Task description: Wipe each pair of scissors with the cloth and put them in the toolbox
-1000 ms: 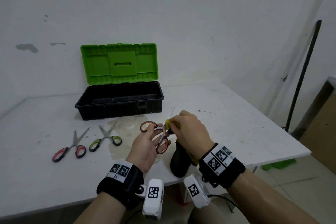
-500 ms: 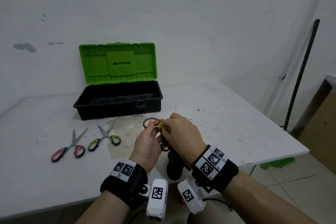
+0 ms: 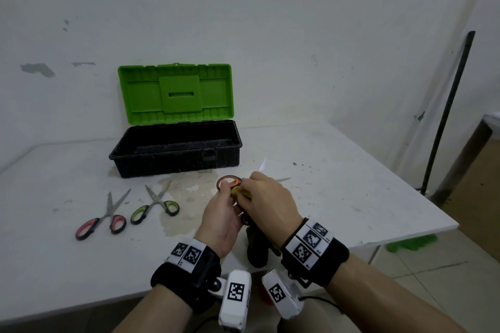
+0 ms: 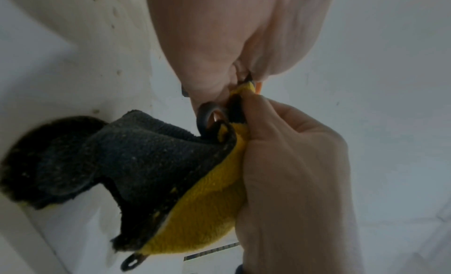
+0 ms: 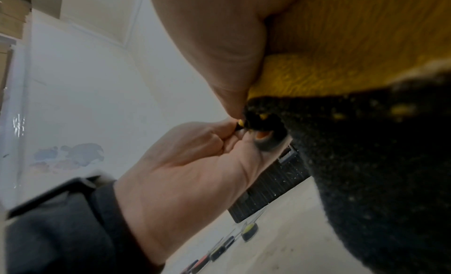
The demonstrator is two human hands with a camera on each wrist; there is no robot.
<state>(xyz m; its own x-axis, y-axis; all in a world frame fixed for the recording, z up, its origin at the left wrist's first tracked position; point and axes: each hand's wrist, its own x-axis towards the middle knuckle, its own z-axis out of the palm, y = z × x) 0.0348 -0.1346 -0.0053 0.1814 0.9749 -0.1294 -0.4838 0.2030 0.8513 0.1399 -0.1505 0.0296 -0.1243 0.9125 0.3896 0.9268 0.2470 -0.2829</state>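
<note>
My left hand (image 3: 224, 211) holds the orange-handled scissors (image 3: 229, 181) by the handles above the table's front. Its blades spread out past my right hand, tips showing at the far side. My right hand (image 3: 266, 201) grips the yellow and black cloth (image 4: 195, 181) and presses it round the scissors near the handles (image 4: 209, 118). The cloth (image 3: 257, 249) hangs down below both hands. The black toolbox (image 3: 176, 154) stands behind with its green lid (image 3: 176, 92) up. Red-handled scissors (image 3: 101, 220) and green-handled scissors (image 3: 155, 205) lie on the table to the left.
The white table (image 3: 338, 197) ends close to my right, with bare floor beyond. A dark pole (image 3: 446, 111) leans against the wall at the right. A stained patch (image 3: 184, 203) marks the table in front of the toolbox.
My right hand with the cloth has slid back along the scissors toward the handles. The blades now stick out beyond it. Both hands stayed in about the same place.
</note>
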